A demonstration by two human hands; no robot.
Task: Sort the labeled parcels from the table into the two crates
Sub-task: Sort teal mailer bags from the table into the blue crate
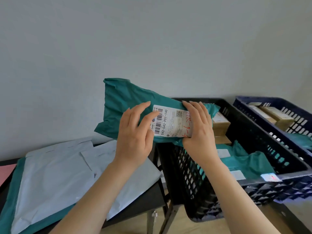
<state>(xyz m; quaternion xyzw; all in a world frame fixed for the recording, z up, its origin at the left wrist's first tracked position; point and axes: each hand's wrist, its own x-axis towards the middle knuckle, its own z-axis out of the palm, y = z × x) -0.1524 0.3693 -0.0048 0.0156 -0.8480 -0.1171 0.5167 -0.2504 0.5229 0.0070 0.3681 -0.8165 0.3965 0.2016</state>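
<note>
I hold a green plastic mailer parcel (121, 102) up in front of me, over the left rim of the black crate (253, 132). Its white shipping label (170, 123) with barcode and red handwriting faces me. My left hand (135, 132) grips the parcel at the label's left edge, fingers curled over it. My right hand (199, 125) grips the parcel at the label's right end. The black crate holds green mailers (249, 159) and brown boxes (220, 125). A blue crate (243, 102) at the far right holds brown boxes (276, 115).
On the dark table (145, 203) at the left lie several pale grey mailers (55, 179) on top of a green mailer (11, 196), with a pink sheet (5, 171) at the far left edge. A grey wall is close behind.
</note>
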